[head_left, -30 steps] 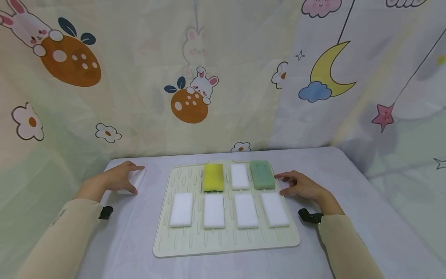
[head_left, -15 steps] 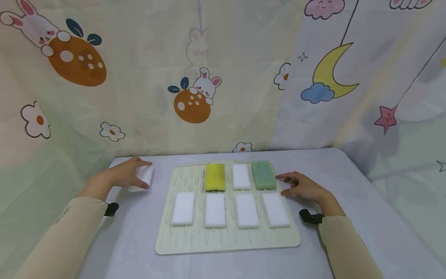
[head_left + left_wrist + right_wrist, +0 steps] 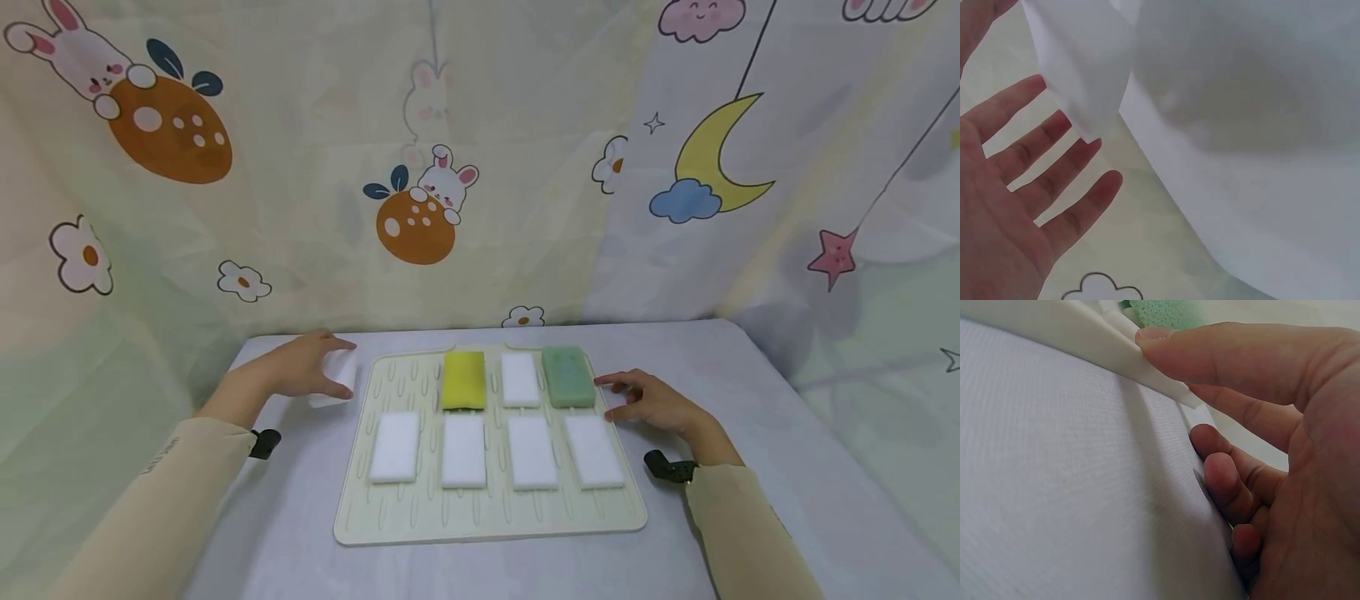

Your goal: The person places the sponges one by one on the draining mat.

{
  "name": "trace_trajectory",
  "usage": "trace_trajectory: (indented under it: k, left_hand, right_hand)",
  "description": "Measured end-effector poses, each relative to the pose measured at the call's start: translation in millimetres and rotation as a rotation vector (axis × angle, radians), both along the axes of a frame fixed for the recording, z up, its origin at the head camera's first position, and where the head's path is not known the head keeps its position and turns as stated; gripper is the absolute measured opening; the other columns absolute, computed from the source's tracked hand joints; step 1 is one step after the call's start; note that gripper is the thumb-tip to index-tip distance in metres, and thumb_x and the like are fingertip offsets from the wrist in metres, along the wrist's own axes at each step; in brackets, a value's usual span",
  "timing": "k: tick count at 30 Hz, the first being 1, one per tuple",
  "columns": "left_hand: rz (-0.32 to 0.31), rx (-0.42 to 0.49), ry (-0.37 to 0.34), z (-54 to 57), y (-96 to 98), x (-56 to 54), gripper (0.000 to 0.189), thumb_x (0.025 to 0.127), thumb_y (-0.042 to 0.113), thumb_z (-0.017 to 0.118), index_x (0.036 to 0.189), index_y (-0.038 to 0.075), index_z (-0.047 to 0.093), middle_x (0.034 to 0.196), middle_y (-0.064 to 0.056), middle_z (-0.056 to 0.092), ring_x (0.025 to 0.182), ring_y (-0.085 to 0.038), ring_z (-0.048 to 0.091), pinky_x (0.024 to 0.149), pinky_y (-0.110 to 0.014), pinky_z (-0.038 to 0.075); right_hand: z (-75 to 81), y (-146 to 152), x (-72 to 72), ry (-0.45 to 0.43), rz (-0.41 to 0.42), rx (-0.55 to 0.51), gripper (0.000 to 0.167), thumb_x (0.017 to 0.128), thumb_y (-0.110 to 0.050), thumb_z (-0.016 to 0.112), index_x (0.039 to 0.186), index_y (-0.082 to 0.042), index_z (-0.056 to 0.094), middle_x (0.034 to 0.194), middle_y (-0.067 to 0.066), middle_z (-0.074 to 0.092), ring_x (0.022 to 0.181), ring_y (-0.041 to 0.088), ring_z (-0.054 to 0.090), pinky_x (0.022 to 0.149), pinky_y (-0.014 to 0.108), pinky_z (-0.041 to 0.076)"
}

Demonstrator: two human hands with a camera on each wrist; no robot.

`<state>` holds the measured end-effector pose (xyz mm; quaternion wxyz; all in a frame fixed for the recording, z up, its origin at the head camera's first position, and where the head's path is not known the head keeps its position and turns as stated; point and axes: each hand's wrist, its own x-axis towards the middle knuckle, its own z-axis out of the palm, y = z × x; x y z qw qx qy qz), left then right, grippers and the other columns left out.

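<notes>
In the head view my left hand (image 3: pixel 300 368) holds a white sponge block (image 3: pixel 341 373) over the table, just left of the pale ridged mat (image 3: pixel 412 518). The left wrist view shows this white sponge (image 3: pixel 1085 62) between the thumb at the upper left and the fingertips below. My right hand (image 3: pixel 654 404) is at the mat's right edge; its thumb and index finger touch the rim, while the other fingers curl loosely. Near it lie a green sponge (image 3: pixel 567 377) and a white sponge (image 3: pixel 594 451).
A yellow sponge (image 3: pixel 463 380) and another white sponge (image 3: pixel 519 379) share the mat's back row with the green one. White sponges, among them one at the left (image 3: pixel 394 447), form the front row. A printed curtain (image 3: pixel 300 208) hangs behind the white-covered table (image 3: pixel 720 358).
My left hand has carried the white sponge rightward and slightly away from me, closer to the mat. My right hand keeps its place at the rim. The head view has shifted slightly.
</notes>
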<state>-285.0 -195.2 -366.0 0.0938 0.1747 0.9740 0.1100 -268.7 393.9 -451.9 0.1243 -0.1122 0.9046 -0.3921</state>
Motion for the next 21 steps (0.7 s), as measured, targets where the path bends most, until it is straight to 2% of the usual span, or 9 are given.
trace_trajectory:
  k: [6,14,21]
  left_hand:
    - [0.001,-0.016,0.011,-1.9,15.3,-2.6,0.090,0.077,0.053,0.088,0.151,0.014,0.054,0.153,-0.023,0.045,0.135,-0.042,0.051,0.111,-0.063,0.042]
    - [-0.021,0.006,0.017,-1.9,33.5,-4.7,0.089,0.076,0.051,0.089,0.150,0.014,0.055,0.142,-0.017,0.053,0.124,-0.035,0.056,0.108,-0.059,0.046]
    - [-0.036,-0.010,0.002,-2.9,51.2,-7.5,0.090,0.076,0.053,0.089,0.151,0.016,0.055,0.144,-0.017,0.052,0.125,-0.034,0.055,0.109,-0.058,0.046]
  right_hand:
    - [-0.4,0.0,-1.4,-0.002,0.000,0.002,0.069,0.080,-0.033,0.089,0.142,-0.017,0.064,0.135,0.019,0.055,0.096,0.023,0.046,0.083,0.035,0.040]
    - [0.1,-0.6,-0.3,-0.022,-0.008,-0.015,0.070,0.080,-0.032,0.089,0.143,-0.017,0.063,0.135,0.017,0.054,0.095,0.022,0.046,0.082,0.034,0.040]
    - [-0.5,-0.4,-0.7,-0.014,0.000,-0.023,0.069,0.080,-0.030,0.089,0.143,-0.016,0.063,0.134,0.018,0.054,0.095,0.024,0.046,0.082,0.035,0.040]
